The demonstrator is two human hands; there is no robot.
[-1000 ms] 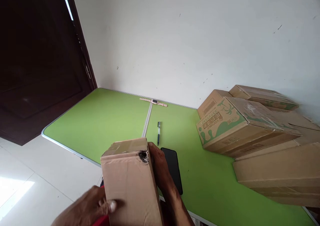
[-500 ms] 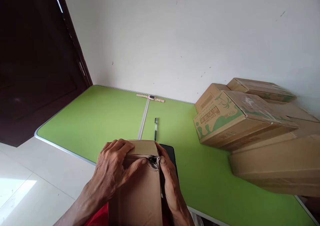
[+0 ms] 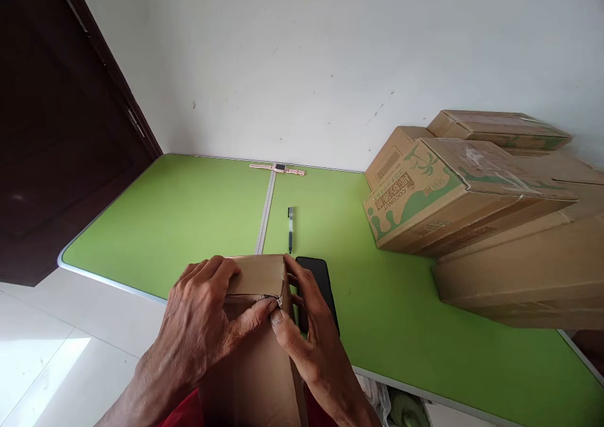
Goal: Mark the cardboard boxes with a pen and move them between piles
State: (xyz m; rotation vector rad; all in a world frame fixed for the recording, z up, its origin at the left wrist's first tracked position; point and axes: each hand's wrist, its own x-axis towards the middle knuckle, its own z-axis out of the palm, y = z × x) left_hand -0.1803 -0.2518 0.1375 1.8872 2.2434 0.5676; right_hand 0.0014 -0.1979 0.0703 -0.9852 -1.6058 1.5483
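A brown cardboard box (image 3: 259, 370) stands at the near edge of the table, close to my body. My left hand (image 3: 202, 314) grips its upper left, fingers over the top edge and thumb stretched along the face to the torn corner. My right hand (image 3: 309, 336) holds the right side, its fingers behind the edge and its thumb pressed at the same corner. Ragged paper shows between the two thumbs; the black scribbled patch there is covered by them. A black phone (image 3: 321, 279) lies just behind my right hand, partly hidden by it.
On the green table (image 3: 198, 213) lie a pen (image 3: 290, 229) and, by the wall, a pink-strapped watch (image 3: 278, 168). Several cardboard boxes (image 3: 425, 191) are stacked at the right. A dark door (image 3: 61, 131) stands at the left.
My right thumb has moved left onto the front of the torn corner, covering the black patch. The box has turned slightly, and the view has shifted, showing more under the table edge.
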